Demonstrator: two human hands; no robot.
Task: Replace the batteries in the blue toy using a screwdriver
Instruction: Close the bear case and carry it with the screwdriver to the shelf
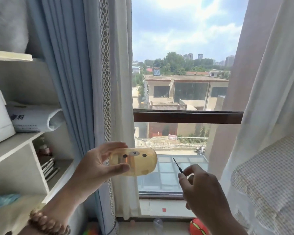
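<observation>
My left hand grips a translucent yellow oblong case with a bear face printed on it, thumb below and fingers above its left end. It is held up in front of the window. My right hand pinches a thin dark screwdriver between thumb and fingertips; its tip points up and to the left, a short gap right of the case. No blue toy shows in this view.
A white shelf unit with boxes, a tissue pack and books stands at the left. Blue and white curtains frame the window. A sheer curtain hangs at the right. Colourful toys lie on the floor below.
</observation>
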